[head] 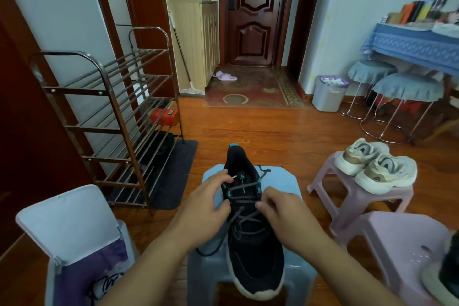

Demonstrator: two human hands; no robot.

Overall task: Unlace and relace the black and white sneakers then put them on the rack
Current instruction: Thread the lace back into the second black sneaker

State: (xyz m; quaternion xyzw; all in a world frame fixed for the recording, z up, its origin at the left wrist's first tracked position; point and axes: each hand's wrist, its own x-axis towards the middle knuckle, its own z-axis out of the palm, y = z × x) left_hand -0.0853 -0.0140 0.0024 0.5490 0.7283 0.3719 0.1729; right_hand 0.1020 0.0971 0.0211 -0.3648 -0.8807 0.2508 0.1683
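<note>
A black sneaker [253,251] with a white sole lies on a pale blue stool [283,181], toe towards me and heel pointing away. Its dark grey lace [244,217] crosses the eyelets, and one loose end trails off the left side. My left hand [208,204] pinches a lace tip near the tongue at the shoe's left edge. My right hand [285,211] grips the lace on the shoe's right side. A second black sneaker [447,278] shows partly at the right edge. The metal shoe rack [111,117] stands at left.
A pair of cream sneakers [377,164] sits on a pink stool [360,196]; another pink stool [402,243] is nearer me. An open-lidded bin [74,238] stands at lower left. Round stools, a waste bin and a blue-clothed table fill the right; wooden floor lies between.
</note>
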